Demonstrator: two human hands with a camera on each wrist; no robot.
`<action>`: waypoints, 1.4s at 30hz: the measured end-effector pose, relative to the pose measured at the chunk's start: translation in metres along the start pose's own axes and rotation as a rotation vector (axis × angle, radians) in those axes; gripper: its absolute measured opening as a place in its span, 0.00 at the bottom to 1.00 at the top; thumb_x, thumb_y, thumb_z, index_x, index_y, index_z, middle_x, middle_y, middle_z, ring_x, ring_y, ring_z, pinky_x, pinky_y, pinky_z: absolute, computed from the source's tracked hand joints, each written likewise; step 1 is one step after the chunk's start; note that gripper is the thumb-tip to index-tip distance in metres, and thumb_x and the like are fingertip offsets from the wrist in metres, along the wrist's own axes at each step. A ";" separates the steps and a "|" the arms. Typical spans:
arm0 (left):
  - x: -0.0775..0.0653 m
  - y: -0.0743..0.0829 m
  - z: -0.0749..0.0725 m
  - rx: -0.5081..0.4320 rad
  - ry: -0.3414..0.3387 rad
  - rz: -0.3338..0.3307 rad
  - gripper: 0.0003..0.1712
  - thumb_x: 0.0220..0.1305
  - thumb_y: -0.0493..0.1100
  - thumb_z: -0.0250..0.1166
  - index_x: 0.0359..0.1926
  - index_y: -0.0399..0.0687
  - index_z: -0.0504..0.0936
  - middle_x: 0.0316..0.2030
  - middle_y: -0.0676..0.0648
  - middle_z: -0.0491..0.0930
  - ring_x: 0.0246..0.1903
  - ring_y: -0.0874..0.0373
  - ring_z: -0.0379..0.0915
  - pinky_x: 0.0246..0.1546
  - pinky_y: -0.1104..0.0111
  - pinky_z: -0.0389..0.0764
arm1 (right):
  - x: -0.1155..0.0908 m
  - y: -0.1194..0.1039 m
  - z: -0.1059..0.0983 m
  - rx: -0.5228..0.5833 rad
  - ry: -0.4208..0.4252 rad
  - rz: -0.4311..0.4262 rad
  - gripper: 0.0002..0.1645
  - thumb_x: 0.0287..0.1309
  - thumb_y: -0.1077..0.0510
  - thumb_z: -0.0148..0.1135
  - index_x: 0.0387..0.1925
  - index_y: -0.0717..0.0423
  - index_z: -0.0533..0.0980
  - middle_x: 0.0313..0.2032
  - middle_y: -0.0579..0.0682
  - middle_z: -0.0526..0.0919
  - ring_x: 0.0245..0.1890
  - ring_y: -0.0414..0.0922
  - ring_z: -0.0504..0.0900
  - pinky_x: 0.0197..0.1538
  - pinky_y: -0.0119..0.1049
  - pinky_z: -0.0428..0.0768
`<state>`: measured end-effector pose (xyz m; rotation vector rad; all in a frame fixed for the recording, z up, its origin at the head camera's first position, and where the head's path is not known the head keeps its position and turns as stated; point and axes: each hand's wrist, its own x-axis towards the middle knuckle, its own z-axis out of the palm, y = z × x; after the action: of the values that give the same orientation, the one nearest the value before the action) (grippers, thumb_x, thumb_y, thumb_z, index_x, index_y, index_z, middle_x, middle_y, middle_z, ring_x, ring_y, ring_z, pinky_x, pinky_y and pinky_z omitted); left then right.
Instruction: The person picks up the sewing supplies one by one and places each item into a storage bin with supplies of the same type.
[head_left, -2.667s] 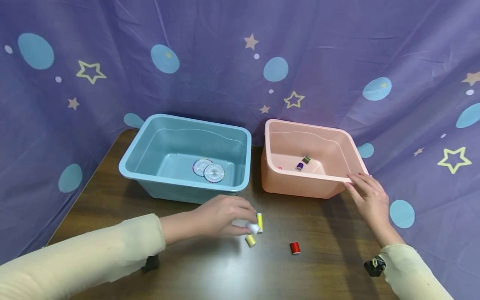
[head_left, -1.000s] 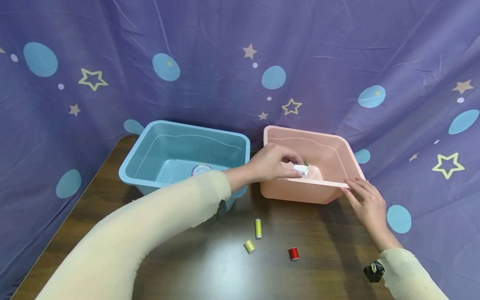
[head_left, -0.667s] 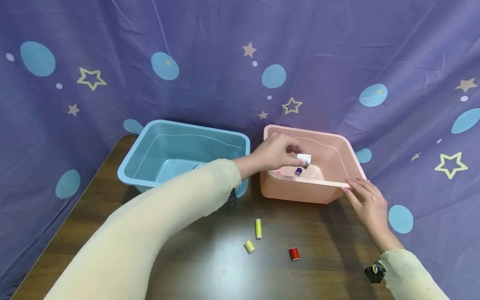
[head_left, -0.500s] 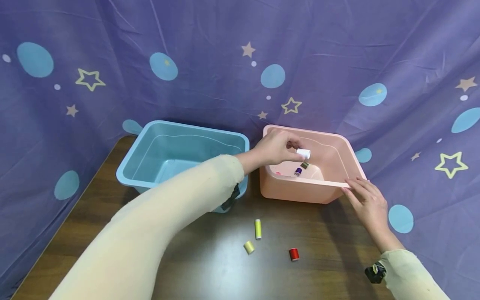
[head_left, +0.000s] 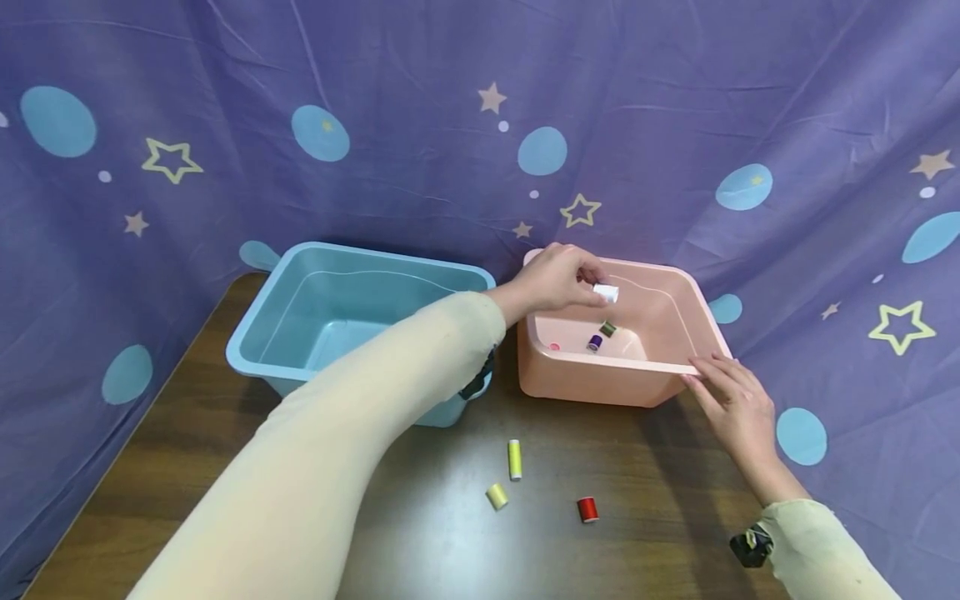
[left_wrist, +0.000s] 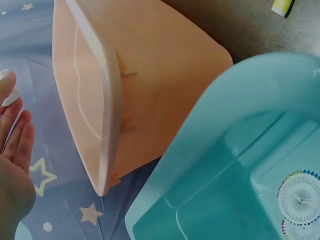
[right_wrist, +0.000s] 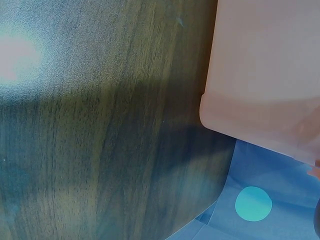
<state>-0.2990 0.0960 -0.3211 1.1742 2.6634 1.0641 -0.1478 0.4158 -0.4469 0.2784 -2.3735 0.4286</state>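
Observation:
My left hand (head_left: 562,275) pinches a white thread spool (head_left: 607,292) between thumb and fingers, over the pink bin (head_left: 600,375). The same hand (left_wrist: 17,175) shows at the left edge of the left wrist view, with a bit of the spool. On the bin's floor lie a purple spool (head_left: 595,342), a green spool (head_left: 608,328) and a small pink item (head_left: 554,347). My right hand (head_left: 738,408) holds the bin's rim at its front right corner, fingers on top and thumb against the outer side.
A blue bin (head_left: 247,358) stands to the left; pin wheels (left_wrist: 301,197) inside it show in the left wrist view. In front on the wooden table (head_left: 660,533) lie a bright yellow spool (head_left: 514,460), a pale yellow spool (head_left: 497,497) and a red spool (head_left: 588,509). A purple curtain hangs behind.
My left hand has carried the white spool from the table over the pink bin, then risen slightly towards its back. My right hand keeps its place on the rim.

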 end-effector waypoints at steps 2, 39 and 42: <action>0.003 -0.001 0.002 0.008 -0.019 -0.002 0.14 0.65 0.52 0.79 0.48 0.54 0.93 0.43 0.56 0.91 0.44 0.64 0.82 0.48 0.74 0.77 | 0.000 0.000 0.000 -0.002 0.000 -0.003 0.25 0.50 0.66 0.81 0.52 0.58 0.89 0.52 0.65 0.88 0.59 0.67 0.83 0.72 0.52 0.73; 0.032 -0.003 0.042 -0.108 -0.157 0.064 0.15 0.64 0.45 0.80 0.50 0.50 0.93 0.45 0.53 0.91 0.44 0.62 0.82 0.48 0.74 0.78 | 0.001 0.003 0.001 -0.010 -0.004 -0.005 0.23 0.51 0.65 0.81 0.52 0.59 0.89 0.53 0.66 0.88 0.59 0.67 0.83 0.71 0.52 0.74; 0.033 -0.005 0.043 -0.104 -0.176 0.062 0.19 0.64 0.44 0.79 0.56 0.48 0.91 0.51 0.50 0.91 0.51 0.59 0.85 0.53 0.73 0.80 | 0.001 0.004 0.001 -0.013 -0.004 -0.004 0.23 0.51 0.65 0.81 0.51 0.59 0.89 0.53 0.66 0.88 0.58 0.67 0.83 0.70 0.55 0.74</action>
<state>-0.3127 0.1401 -0.3502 1.2740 2.4248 1.0410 -0.1503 0.4189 -0.4476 0.2782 -2.3782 0.4115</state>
